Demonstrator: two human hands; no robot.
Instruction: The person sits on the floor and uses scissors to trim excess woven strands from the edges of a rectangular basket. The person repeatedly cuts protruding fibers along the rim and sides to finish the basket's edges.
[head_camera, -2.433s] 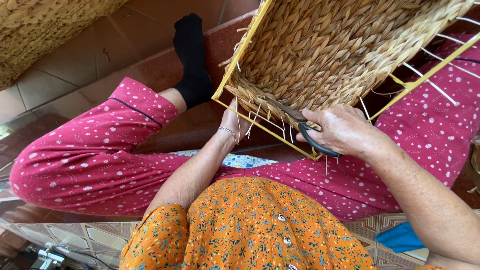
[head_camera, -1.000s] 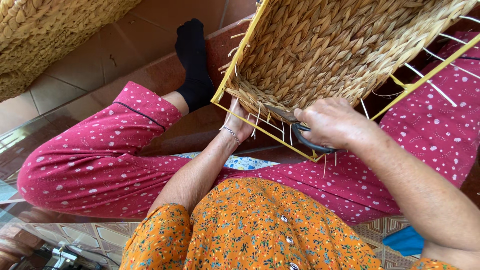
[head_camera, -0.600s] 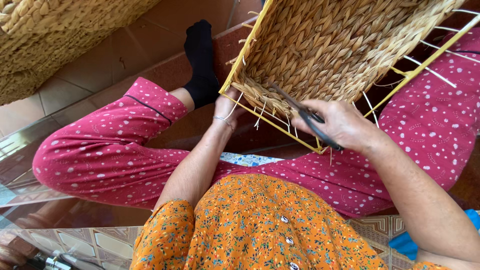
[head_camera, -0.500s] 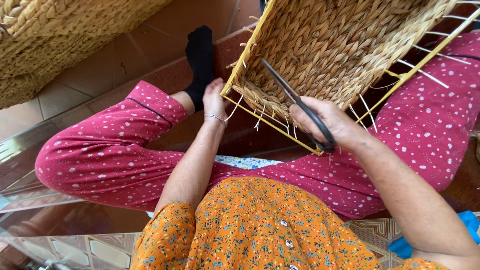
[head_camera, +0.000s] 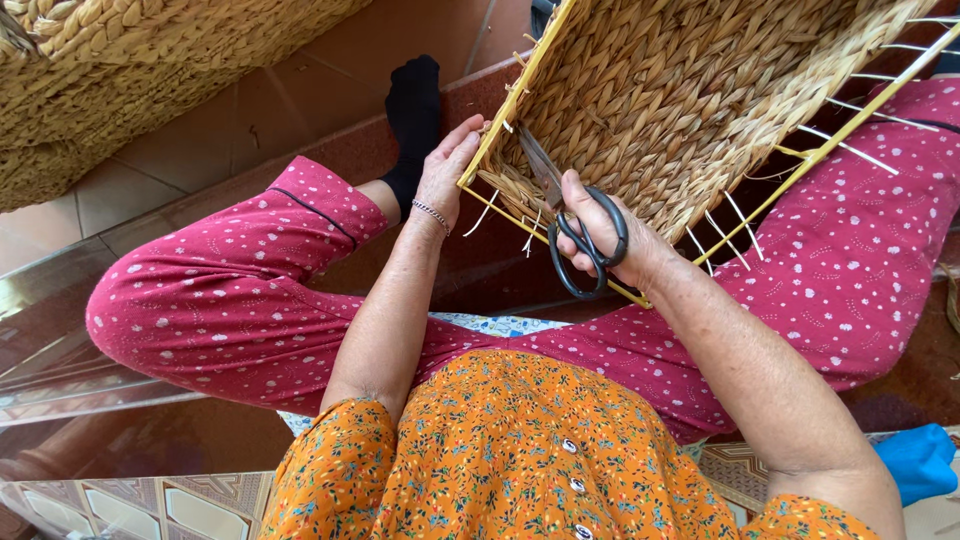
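Item: woven basket (head_camera: 690, 110), straw-coloured plaited fibre on a yellow wire frame (head_camera: 800, 165), being propped across the lap, directly above and against both hands.

Left hand (head_camera: 447, 172): being pressed with the fingers loosely spread against the frame's near corner, steadying it; nothing is being gripped inside it.

Right hand (head_camera: 607, 232): being closed through the loops of black scissors (head_camera: 575, 225), whose blades are being pointed up-left into the basket's lower edge, just beside the left hand.

Risks, as judged:
- Left fingertips are being kept close to the blade tips; a slip of the scissors could nick them.
- Woven strands may be cut along with the loose fibre ends (head_camera: 520, 195) hanging under the rim, since the blades are lying flat against the weave.
- The basket is being held at a tilt on one corner; it could twist if the left hand's pressure eases.

Surroundings:
- White wire spokes (head_camera: 735, 225) are protruding right of the right hand, crowding the wrist's path.
- A second woven basket (head_camera: 130, 70) is being kept well left of the left hand, on the tiled floor (head_camera: 300, 100).
- A blue object (head_camera: 915, 462), kind unclear, is lying behind the right elbow.
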